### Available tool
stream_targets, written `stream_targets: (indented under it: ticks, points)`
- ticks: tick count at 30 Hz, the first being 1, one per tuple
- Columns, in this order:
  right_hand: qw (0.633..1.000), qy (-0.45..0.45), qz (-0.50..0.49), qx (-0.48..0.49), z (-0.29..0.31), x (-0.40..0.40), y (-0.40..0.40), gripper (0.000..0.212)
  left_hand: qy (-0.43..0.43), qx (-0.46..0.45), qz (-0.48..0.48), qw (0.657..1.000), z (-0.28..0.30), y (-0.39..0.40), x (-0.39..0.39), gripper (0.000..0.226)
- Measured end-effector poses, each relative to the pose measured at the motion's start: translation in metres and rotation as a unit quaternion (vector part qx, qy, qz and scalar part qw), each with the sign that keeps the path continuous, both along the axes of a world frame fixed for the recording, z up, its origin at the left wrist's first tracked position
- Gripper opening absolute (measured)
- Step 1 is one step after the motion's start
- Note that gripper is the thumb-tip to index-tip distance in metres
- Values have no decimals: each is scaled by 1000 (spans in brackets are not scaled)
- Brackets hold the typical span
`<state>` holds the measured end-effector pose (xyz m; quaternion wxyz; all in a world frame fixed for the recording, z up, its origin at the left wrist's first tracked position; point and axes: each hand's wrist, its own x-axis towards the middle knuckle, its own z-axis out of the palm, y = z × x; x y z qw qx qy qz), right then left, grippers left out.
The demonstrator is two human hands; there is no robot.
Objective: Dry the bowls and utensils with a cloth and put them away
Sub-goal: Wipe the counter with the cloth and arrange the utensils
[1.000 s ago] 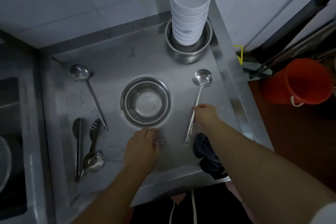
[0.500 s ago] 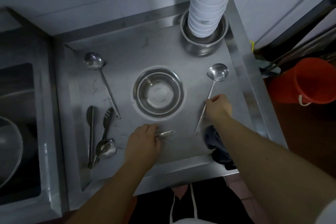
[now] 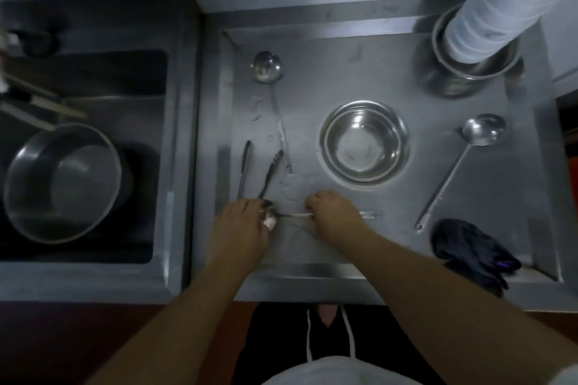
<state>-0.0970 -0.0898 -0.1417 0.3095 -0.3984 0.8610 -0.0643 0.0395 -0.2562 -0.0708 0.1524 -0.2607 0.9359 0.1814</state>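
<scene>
A steel ladle (image 3: 370, 214) lies crosswise near the counter's front edge. My left hand (image 3: 240, 228) grips its bowl end at the left. My right hand (image 3: 334, 217) curls over the middle of its handle, and the handle's tip sticks out to the right. A steel bowl (image 3: 364, 141) sits upright in the middle of the counter. A second ladle (image 3: 483, 130) lies at the right, with a dark cloth (image 3: 469, 247) bunched near its handle end. A third ladle (image 3: 266, 67) and tongs (image 3: 244, 172) lie at the left.
A tall stack of white bowls (image 3: 488, 9) stands in nested steel bowls (image 3: 469, 78) at the back right corner. Left of the counter is a sink (image 3: 93, 78) holding a large steel basin (image 3: 62, 181) and some utensils. The counter has a raised rim (image 3: 312, 269).
My right hand let go of the right ladle and moved left onto the near ladle's handle. My left hand shifted from that handle to its bowl end. The view swung left.
</scene>
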Motion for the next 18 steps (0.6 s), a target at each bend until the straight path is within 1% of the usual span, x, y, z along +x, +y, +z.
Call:
stream_targets:
  ticks: [2,4,7,9,11,13,18]
  points:
    - [999,33,29,27,-5,8,-11,22,-11,-16,8,1000,-2,-13,15,36]
    - [997,50,34,48,-7,10,-16,21,-6,-23,22,999,-5,-21,28,36]
    - [996,58,32,61,-9,11,-19,22,-13,-25,27,999,-8,-30,40,40]
    - [996,51,29,60,-9,11,-21,27,-20,-21,24,999,-10,-35,47,43]
    - [997,36,27,67,-8,12,-23,32,-25,-17,24,999,-12,-38,51,46]
    - [997,15,18,75,-6,10,-24,26,-26,-11,31,999,-12,-40,53,47]
    - [989,-116,-70,53,4,5,-16,13,-29,-11,31,999,-8,-41,50,47]
